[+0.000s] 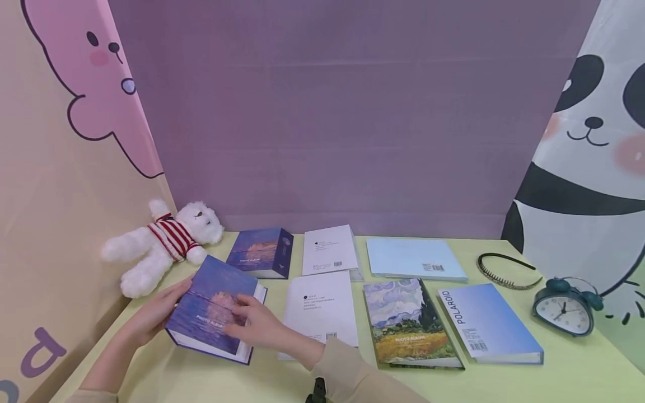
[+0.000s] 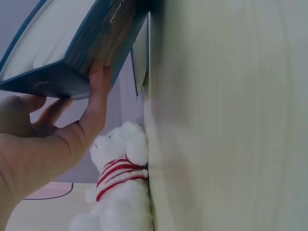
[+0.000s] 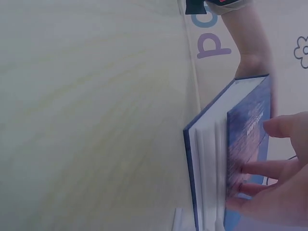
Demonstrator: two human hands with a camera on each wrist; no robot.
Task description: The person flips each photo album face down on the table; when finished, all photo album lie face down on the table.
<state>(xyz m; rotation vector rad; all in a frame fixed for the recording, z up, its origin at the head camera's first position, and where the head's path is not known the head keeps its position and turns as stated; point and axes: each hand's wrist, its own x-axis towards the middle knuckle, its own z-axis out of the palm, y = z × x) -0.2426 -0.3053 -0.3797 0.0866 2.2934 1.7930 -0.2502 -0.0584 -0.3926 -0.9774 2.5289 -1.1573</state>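
My left hand (image 1: 160, 314) grips a blue-purple photo album (image 1: 214, 305) along its spine side, as the left wrist view also shows. The album is tilted and held above the table, its white page edges facing down and right. On its front cover, over the printed sea picture, rest the fingers of my right hand (image 1: 262, 322). The right wrist view shows these fingers (image 3: 264, 168) spread against the cover (image 3: 245, 139), with the white page block (image 3: 208, 163) beneath. The left palm's far side is hidden behind the album in the head view.
Behind lie a similar purple album (image 1: 252, 252), two white albums (image 1: 330, 252) and a pale blue one (image 1: 415, 258). Further right are a landscape-cover album (image 1: 410, 330), a blue POLAROID album (image 1: 489, 322), a headband (image 1: 504, 280) and an alarm clock (image 1: 563, 310). A white plush bear (image 1: 168, 240) leans at left.
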